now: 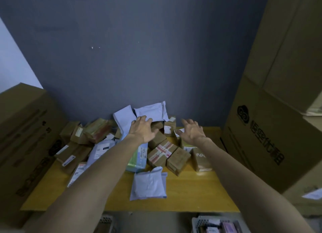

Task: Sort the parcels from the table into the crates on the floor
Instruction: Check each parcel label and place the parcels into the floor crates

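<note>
1. The fingers (144, 119) of the left hand (142, 131) are spread at a white mailer (153, 110), nothing clasped.
2. The fingers of the right hand (192, 132) are splayed, empty.
3. The parcels (163, 151) are heaped far on the yellow table (191, 194); crates (196, 221) are seen nearest.

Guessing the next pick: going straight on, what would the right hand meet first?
Likely the small labelled cardboard box at the wall, just beyond the right hand; depth is unclear.
</note>
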